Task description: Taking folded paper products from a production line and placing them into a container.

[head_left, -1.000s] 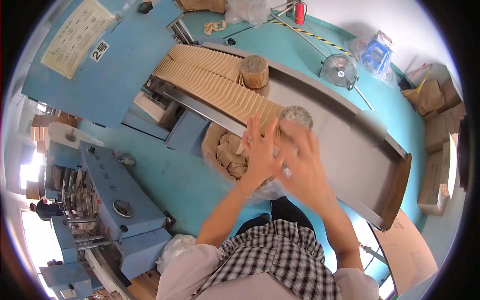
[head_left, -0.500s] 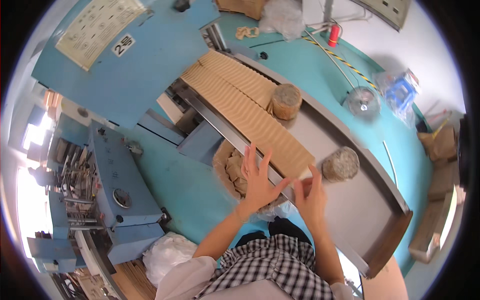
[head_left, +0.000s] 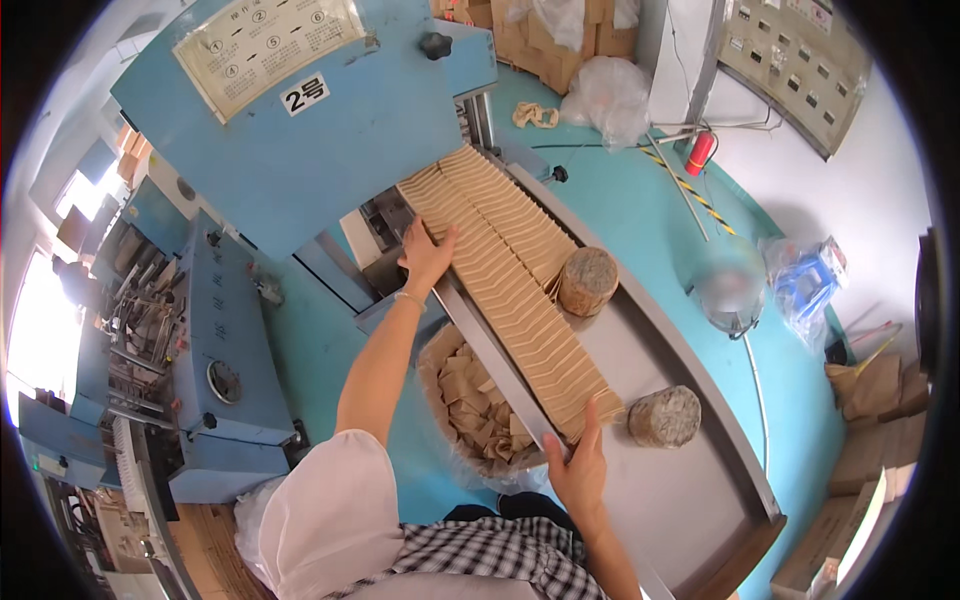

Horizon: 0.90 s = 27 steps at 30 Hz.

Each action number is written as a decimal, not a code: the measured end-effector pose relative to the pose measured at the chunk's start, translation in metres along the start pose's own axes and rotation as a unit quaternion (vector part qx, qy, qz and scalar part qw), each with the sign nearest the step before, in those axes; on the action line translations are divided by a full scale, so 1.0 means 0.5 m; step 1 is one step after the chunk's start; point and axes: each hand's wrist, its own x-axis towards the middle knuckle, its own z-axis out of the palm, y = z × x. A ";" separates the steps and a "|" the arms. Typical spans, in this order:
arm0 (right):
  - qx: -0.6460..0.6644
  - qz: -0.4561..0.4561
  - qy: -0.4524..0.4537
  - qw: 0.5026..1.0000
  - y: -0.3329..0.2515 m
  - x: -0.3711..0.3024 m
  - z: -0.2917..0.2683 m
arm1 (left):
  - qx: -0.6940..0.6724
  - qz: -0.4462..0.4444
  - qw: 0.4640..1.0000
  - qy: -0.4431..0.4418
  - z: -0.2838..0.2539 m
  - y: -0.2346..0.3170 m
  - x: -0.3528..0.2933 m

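Two long rows of thin brown paper pieces (head_left: 520, 300), packed closely on edge, lie along a grey metal trough (head_left: 660, 500) leading from a blue machine. At the machine end, my left hand (head_left: 428, 258) touches the near row's left edge, its fingers and thumb spread. My right hand (head_left: 580, 470) is at that row's near end, fingers extended against the end and thumb apart by the left corner. One mottled, tape-wrapped cylinder (head_left: 588, 282) stands against the shorter far row's end. Another speckled cylinder (head_left: 665, 417) lies just right of my right hand.
The blue machine (head_left: 300, 150) rises at the trough's far end. Below the trough's left side stands a lined bin (head_left: 435, 375) of brown paper scraps. Another blue machine (head_left: 235, 330) is at left. A fan (head_left: 728, 298) and fire extinguisher (head_left: 700, 153) stand beyond the trough.
My left hand has moved up along the near row toward the machine. My right hand has come down to the row's near end. The view has shifted, and the near row's pieces look more upright and spread.
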 end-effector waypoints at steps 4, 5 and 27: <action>0.033 0.009 0.032 0.999 0.000 0.002 -0.001 | 0.033 -0.075 0.997 -0.014 0.003 0.014 0.035; 0.037 0.016 0.026 0.999 0.000 0.004 -0.001 | 0.027 -0.061 0.998 0.000 0.011 -0.003 0.041; 0.001 0.081 0.103 0.991 0.003 0.102 -0.035 | 0.156 0.136 0.966 -0.152 0.004 0.062 0.019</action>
